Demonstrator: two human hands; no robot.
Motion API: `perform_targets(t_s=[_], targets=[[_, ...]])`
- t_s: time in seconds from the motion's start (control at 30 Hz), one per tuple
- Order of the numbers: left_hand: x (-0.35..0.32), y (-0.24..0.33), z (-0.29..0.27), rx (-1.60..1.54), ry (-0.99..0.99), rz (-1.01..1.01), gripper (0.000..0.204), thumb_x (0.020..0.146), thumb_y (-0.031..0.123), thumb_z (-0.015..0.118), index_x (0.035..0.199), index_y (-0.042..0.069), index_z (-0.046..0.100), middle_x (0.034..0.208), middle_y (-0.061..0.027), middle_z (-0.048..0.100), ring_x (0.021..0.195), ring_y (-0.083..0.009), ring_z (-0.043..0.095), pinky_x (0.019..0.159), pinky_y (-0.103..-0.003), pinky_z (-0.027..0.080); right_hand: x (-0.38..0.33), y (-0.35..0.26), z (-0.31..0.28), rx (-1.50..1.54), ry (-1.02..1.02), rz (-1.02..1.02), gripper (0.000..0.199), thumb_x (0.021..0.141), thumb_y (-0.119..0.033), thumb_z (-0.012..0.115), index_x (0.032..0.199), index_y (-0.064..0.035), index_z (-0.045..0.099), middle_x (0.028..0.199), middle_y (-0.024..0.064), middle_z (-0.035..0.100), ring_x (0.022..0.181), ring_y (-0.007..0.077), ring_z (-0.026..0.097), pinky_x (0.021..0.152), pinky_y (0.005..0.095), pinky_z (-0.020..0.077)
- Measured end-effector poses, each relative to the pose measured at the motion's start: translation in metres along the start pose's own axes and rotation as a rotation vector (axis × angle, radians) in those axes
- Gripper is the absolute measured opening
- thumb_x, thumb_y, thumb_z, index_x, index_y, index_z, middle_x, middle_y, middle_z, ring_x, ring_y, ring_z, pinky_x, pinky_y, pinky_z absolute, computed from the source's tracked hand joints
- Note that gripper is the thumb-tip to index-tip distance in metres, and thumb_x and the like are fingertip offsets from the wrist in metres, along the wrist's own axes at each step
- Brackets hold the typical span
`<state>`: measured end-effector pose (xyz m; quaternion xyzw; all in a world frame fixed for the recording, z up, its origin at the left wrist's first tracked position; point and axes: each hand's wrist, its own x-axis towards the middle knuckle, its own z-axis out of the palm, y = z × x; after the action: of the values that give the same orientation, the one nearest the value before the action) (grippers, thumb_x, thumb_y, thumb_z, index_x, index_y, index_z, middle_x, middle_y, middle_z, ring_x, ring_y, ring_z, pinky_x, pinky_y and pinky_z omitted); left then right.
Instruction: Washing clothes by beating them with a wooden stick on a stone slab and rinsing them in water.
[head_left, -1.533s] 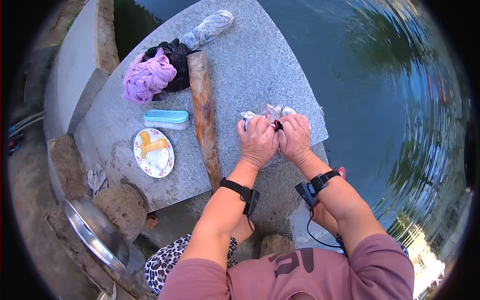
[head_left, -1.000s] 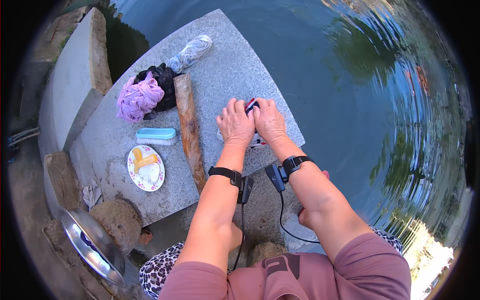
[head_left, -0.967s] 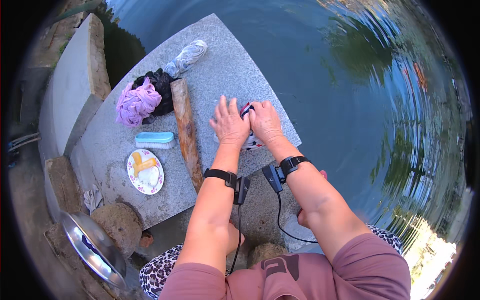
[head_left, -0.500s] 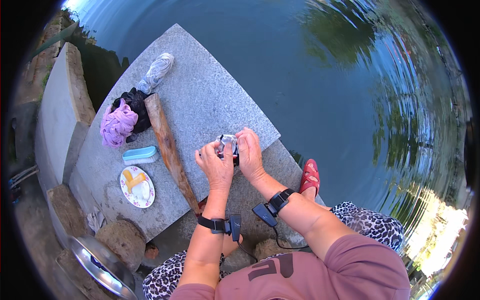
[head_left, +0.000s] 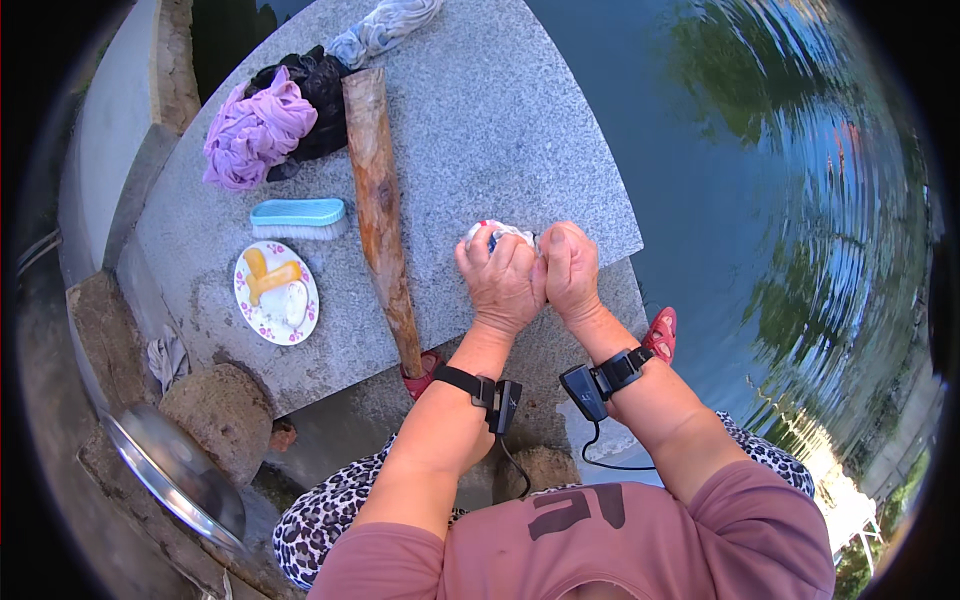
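Over the front part of the stone slab, my two closed hands meet side by side. My left hand is wrapped round a small crumpled white wad with red and blue patches; whether it is cloth or a packet I cannot tell. Pressed against it, my right hand forms a fist, and what its fingers hold is hidden. To the left lies a thick wooden bat, its narrow end toward me. Beyond the bat are a blue scrubbing brush and a flowered plate with yellow and white soap pieces.
A purple cloth, a black cloth and a twisted light-blue cloth lie at the far left. Water borders the slab on the right. At lower left stand a metal basin and a rock.
My view has shifted, so the slab's things appear higher. Both hands have turned and closed more tightly round the wad, now knuckles up, hiding most of it.
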<state>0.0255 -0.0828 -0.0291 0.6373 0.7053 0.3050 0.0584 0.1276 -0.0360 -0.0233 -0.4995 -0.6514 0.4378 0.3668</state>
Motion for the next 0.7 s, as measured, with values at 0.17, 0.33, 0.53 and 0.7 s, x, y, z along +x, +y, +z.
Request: perform_targets(t_s=[0.17, 0.33, 0.53, 0.7], targets=[[0.018, 0.007, -0.004, -0.090, -0.176, -0.018, 0.016, 0.080, 0.025, 0.053, 0.072, 0.012, 0.056, 0.082, -0.0039, 0.057, 0.099, -0.0300, 0.048, 0.085, -0.047, 0.032, 0.010, 0.002, -0.006, 0.076, -0.018, 0.129, 0.040, 0.095, -0.016, 0.045, 0.058, -0.0010, 0.043, 0.053, 0.0109, 0.044, 0.048, 0.0225, 0.043, 0.050, 0.0358, 0.0358], [0.039, -0.007, -0.015, -0.166, -0.087, 0.098, 0.011, 0.067, 0.023, 0.055, 0.065, 0.012, 0.054, 0.065, -0.0091, 0.054, 0.061, -0.0329, 0.052, 0.054, -0.045, 0.037, 0.018, -0.002, 0.005, 0.149, -0.037, 0.188, 0.046, 0.098, -0.023, 0.045, 0.058, -0.0016, 0.042, 0.051, 0.0048, 0.041, 0.052, 0.0094, 0.037, 0.049, 0.0317, 0.0341], [0.049, -0.011, -0.014, -0.133, -0.173, 0.117, 0.015, 0.068, 0.025, 0.054, 0.057, 0.014, 0.053, 0.058, -0.0080, 0.053, 0.056, -0.0317, 0.052, 0.051, -0.045, 0.038, 0.023, 0.009, 0.008, 0.186, -0.063, 0.281, 0.048, 0.099, -0.030, 0.044, 0.059, -0.0030, 0.044, 0.054, -0.0015, 0.042, 0.056, 0.0067, 0.037, 0.050, 0.0295, 0.0354], [0.059, -0.013, -0.010, -0.072, -0.234, 0.144, 0.015, 0.068, 0.024, 0.055, 0.058, 0.013, 0.055, 0.061, -0.0084, 0.056, 0.058, -0.0312, 0.055, 0.051, -0.044, 0.041, 0.031, 0.003, 0.007, 0.187, -0.009, 0.262, 0.050, 0.099, -0.034, 0.043, 0.060, -0.0033, 0.045, 0.055, -0.0009, 0.044, 0.058, 0.0072, 0.039, 0.052, 0.0299, 0.0373]])
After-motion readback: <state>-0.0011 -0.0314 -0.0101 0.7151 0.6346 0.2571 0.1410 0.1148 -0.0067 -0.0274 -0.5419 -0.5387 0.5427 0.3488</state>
